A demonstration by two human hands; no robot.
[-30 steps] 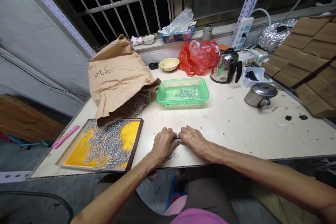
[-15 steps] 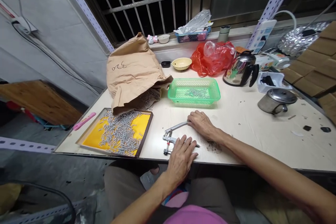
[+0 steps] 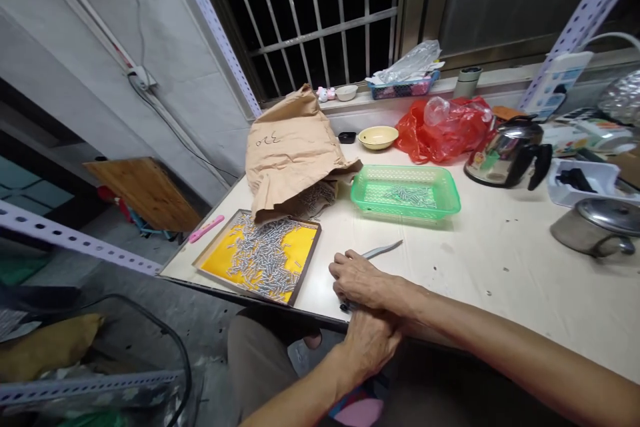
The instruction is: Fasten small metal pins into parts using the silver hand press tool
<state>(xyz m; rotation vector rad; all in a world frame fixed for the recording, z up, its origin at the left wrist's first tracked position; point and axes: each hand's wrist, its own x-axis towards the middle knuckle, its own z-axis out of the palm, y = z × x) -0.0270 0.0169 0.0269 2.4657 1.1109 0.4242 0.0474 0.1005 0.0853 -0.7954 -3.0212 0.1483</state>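
My right hand [image 3: 360, 279] is closed over the jointed end of a grey metal plier-like hand tool [image 3: 384, 249], its fingers curled downward. One long, slightly bent handle sticks out beyond the hand, toward the green basket. A small black end [image 3: 344, 307] of the tool shows below my knuckles. My left hand [image 3: 371, 340] lies at the table's front edge, partly under my right wrist; its fingers are hidden. Left of the hands, a shallow tray [image 3: 314, 247] with a yellow bottom holds many small silver metal pins. More pins lie in the green plastic basket [image 3: 405, 213].
A brown paper bag [image 3: 295, 140] leans open over the tray's back. Behind the basket are a cream bowl [image 3: 379, 138] and a red plastic bag [image 3: 425, 130]. A kettle [image 3: 505, 153] and lidded metal pot [image 3: 595, 227] stand right. A pink-handled cutter [image 3: 207, 229] lies left.
My right hand has left the handle's end and moved left onto the tool's jointed end. My left hand has drawn back toward the table edge, under it. The view has turned left.
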